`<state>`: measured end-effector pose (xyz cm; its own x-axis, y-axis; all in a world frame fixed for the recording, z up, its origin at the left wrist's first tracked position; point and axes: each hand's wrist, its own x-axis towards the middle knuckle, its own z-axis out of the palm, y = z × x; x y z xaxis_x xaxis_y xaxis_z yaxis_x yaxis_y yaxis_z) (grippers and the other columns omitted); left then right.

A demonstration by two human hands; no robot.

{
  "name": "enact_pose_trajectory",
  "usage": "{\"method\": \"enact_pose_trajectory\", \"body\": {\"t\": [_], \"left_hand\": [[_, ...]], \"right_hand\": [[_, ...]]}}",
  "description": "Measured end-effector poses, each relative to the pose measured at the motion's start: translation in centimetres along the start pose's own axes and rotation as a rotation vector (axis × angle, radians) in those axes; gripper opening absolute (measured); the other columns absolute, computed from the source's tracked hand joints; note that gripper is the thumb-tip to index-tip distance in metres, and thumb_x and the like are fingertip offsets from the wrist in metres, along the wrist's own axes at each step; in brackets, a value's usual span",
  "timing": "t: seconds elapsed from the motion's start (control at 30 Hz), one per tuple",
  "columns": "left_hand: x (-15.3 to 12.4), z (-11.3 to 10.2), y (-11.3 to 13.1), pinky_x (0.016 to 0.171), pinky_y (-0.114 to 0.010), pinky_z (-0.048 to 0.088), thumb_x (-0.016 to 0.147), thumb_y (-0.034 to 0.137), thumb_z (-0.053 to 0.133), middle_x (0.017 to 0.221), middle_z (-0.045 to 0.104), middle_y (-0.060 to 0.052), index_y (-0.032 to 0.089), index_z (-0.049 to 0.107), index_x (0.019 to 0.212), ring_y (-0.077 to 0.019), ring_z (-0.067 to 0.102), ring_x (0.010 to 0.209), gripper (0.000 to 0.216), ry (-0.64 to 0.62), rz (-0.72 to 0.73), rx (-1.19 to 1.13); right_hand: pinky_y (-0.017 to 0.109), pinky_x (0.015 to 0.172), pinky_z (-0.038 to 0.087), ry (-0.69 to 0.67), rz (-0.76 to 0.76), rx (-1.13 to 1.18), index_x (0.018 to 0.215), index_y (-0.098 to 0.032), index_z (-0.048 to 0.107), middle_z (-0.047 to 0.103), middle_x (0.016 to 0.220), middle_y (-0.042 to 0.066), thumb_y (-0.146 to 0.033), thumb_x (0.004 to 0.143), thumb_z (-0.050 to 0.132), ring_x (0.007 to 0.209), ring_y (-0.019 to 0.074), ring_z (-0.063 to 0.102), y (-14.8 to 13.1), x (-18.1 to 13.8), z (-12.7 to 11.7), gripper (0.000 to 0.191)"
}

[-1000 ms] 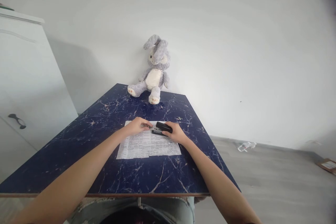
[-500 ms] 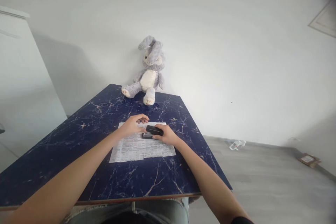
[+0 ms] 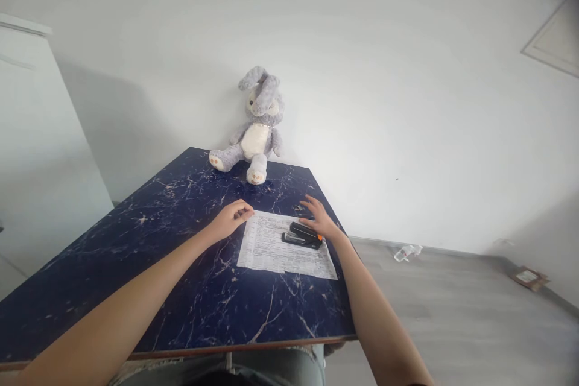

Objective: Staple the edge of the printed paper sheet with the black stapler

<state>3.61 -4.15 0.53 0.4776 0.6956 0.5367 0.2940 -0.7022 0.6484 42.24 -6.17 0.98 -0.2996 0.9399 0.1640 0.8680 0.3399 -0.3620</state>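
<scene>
A printed sheet of paper (image 3: 275, 247) lies on the dark blue marbled table (image 3: 181, 265). A black stapler (image 3: 302, 235) rests on the sheet's right part. My right hand (image 3: 319, 219) hovers just behind the stapler with its fingers spread, holding nothing. My left hand (image 3: 230, 217) sits at the sheet's far left corner, fingers curled together on the paper's edge.
A grey plush rabbit (image 3: 256, 126) sits at the table's far edge against the white wall. Small dark bits (image 3: 297, 208) lie on the table beyond the sheet. A white cabinet (image 3: 31, 132) stands at the left. A plastic bottle (image 3: 407, 251) lies on the grey floor.
The sheet and stapler have shifted right across the table. My right hand has let go of the stapler and opened. My left hand stays at the paper's left corner.
</scene>
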Motion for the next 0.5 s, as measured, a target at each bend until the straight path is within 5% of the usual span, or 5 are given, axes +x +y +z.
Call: {"method": "enact_pose_trajectory", "body": {"t": [0.13, 0.27, 0.33, 0.43, 0.5], "left_hand": [[-0.1, -0.5, 1.3, 0.066, -0.029, 0.049, 0.109, 0.035, 0.049, 0.088, 0.067, -0.005, 0.017, 0.071, 0.091, -0.0165, 0.063, 0.074, 0.033, 0.177, 0.094, 0.081], [-1.4, 0.4, 6.3, 0.074, -0.036, 0.049, 0.108, 0.028, 0.049, 0.090, 0.069, -0.008, 0.018, 0.069, 0.092, -0.0198, 0.061, 0.081, 0.028, 0.327, 0.321, 0.185], [-2.7, 1.7, 9.8, 0.071, -0.036, 0.048, 0.102, 0.028, 0.058, 0.085, 0.069, -0.004, 0.021, 0.069, 0.087, -0.0181, 0.059, 0.075, 0.021, 0.308, 0.565, 0.220], [-4.7, 4.4, 14.4, 0.053, -0.032, 0.039, 0.094, 0.020, 0.070, 0.079, 0.063, -0.003, 0.018, 0.073, 0.083, -0.0141, 0.051, 0.062, 0.011, 0.278, 1.220, 0.395], [-5.6, 5.9, 15.9, 0.045, -0.029, 0.031, 0.089, 0.021, 0.075, 0.075, 0.056, -0.002, 0.019, 0.073, 0.075, -0.0110, 0.046, 0.056, 0.014, 0.223, 1.361, 0.301]], "right_hand": [[0.068, 0.131, 0.015, -0.141, 0.038, -0.119, 0.172, -0.018, 0.034, 0.021, 0.180, 0.024, -0.075, 0.105, 0.038, 0.168, 0.0423, 0.017, -1.7, 2.5, 3.7, 0.087], [0.064, 0.134, 0.010, -0.232, -0.095, -0.187, 0.174, -0.022, 0.028, 0.013, 0.183, 0.017, -0.065, 0.111, 0.034, 0.170, 0.0350, 0.011, -6.8, 5.7, 6.9, 0.076], [0.062, 0.135, 0.009, -0.257, -0.195, -0.186, 0.174, -0.026, 0.028, 0.014, 0.183, 0.012, -0.063, 0.111, 0.037, 0.171, 0.0309, 0.011, -10.8, 8.2, 8.6, 0.074], [0.067, 0.134, 0.011, -0.264, -0.296, -0.162, 0.173, -0.027, 0.028, 0.016, 0.183, 0.010, -0.064, 0.112, 0.035, 0.171, 0.0298, 0.013, -17.5, 12.7, 11.6, 0.072], [0.072, 0.132, 0.015, -0.268, -0.339, -0.142, 0.172, -0.028, 0.030, 0.017, 0.183, 0.010, -0.063, 0.113, 0.033, 0.170, 0.0307, 0.015, -21.7, 15.3, 13.5, 0.069]]}}
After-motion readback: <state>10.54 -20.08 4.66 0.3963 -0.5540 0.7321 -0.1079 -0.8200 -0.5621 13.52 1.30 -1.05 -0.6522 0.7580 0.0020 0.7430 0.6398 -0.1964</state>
